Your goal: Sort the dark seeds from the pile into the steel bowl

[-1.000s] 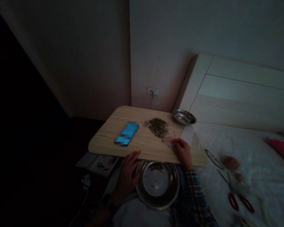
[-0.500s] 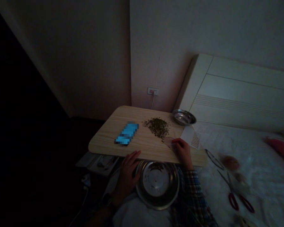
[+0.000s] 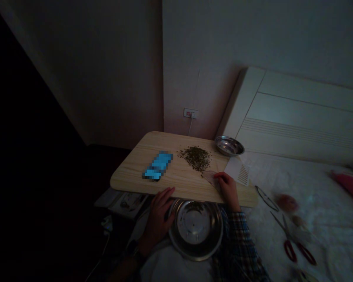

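Observation:
My right hand [image 3: 228, 188] is closed in a pinch on a thin, see-through flat piece [image 3: 212, 178]; its exact kind does not show. The piece's far edge lies on the wooden table [image 3: 132, 172], beside the near side of a heap of small greenish-brown dried bits [image 3: 196, 157]. My left hand [image 3: 161, 209] is open, its fingertips on the table's front edge and its thumb by the rim of a steel basin [image 3: 195, 250]. The basin sits at my lap below that edge, with a few dark bits inside at its far side.
A phone [image 3: 158, 166] with a blurred-out screen lies left of the heap. Behind it to the right stands a second steel bowl [image 3: 229, 146], near a white wide-toothed comb [image 3: 237, 170]. Red-handled scissors [image 3: 291, 241] and glasses [image 3: 266, 199] lie on the bed [image 3: 326, 203].
Both hands stay almost in place. The see-through piece shows a little more plainly, at a slightly different tilt. The dark bits inside the basin look differently spread.

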A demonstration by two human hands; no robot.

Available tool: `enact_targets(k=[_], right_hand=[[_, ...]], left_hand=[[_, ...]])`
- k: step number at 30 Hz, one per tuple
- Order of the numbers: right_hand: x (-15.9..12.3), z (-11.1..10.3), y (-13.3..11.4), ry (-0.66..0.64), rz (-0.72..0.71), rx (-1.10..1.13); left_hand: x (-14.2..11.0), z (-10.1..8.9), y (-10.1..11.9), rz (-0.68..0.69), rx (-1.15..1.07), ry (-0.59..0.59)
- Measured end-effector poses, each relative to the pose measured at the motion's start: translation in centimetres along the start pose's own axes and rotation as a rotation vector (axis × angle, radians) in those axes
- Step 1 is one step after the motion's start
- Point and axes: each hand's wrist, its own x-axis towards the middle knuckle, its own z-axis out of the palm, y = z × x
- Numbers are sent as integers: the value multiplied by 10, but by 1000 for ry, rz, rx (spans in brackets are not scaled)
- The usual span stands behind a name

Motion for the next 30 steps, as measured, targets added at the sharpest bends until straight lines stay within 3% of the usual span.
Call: enact_targets(k=[30], right_hand=[[-1, 0, 0, 1, -7, 0]], left_hand=[[-1, 0, 0, 7, -19, 26]])
